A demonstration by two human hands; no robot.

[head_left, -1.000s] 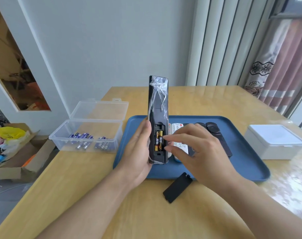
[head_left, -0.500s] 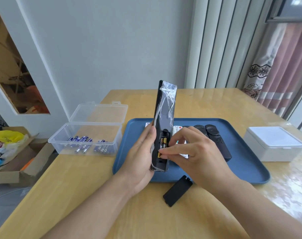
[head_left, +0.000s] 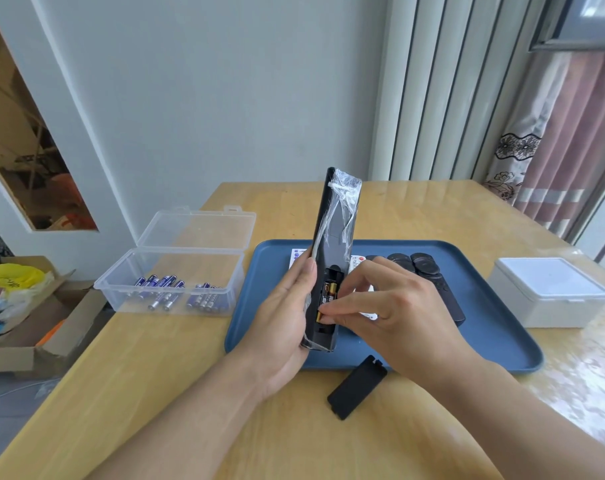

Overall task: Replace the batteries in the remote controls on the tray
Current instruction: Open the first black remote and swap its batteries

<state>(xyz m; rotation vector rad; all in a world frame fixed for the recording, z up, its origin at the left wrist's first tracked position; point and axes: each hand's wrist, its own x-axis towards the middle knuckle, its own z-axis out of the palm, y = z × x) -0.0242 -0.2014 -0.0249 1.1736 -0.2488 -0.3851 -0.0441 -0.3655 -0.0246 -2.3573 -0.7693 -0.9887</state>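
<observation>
Remote: I see the black remote (head_left: pixel 332 244), wrapped in crinkled clear film, held nearly upright above the front of the blue tray (head_left: pixel 495 306). Compared with a second ago it has turned so I look more at its side edge and less into the open battery bay.
Left grip: my left hand (head_left: pixel 283 306) wraps the remote's lower half from the left, fingers behind it and thumb along the near edge.
Right grip: a second ago my right hand (head_left: pixel 394 313) had fingertips laid flat over the cells; now thumb and forefinger are pressed together on the lower end of one old battery (head_left: pixel 325 299), pinching it.
Meaning: I judge the first cell is being pried out; I cannot tell whether its end has lifted clear of the bay.
Cover: the black battery cover (head_left: pixel 356 386) lies on the tabletop (head_left: pixel 155 393), just in front of the tray.
Fresh cells: the blue batteries (head_left: pixel 176 292) wait in the open clear box (head_left: pixel 176 268), left of the tray.
Others: more remotes (head_left: pixel 429 275) lie on the tray behind my right hand.
White box (head_left: pixel 550 292): closed, right of the tray.
</observation>
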